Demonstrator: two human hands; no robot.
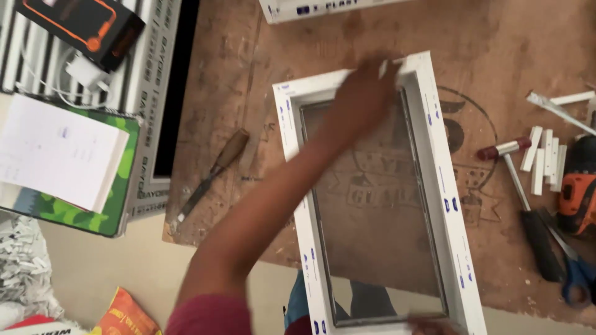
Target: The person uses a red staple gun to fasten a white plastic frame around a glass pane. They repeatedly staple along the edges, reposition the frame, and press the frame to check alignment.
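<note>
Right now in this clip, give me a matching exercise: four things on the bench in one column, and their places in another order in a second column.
Things:
1. chisel
2. white window frame
3. orange drill
4. blue-handled scissors

Places:
A. far right edge of the bench
B. under the left hand, mid-bench
C. left of the frame, lying on bare wood
D. lower right, in front of the drill

Pairs: 1-C, 2-B, 3-A, 4-D
</note>
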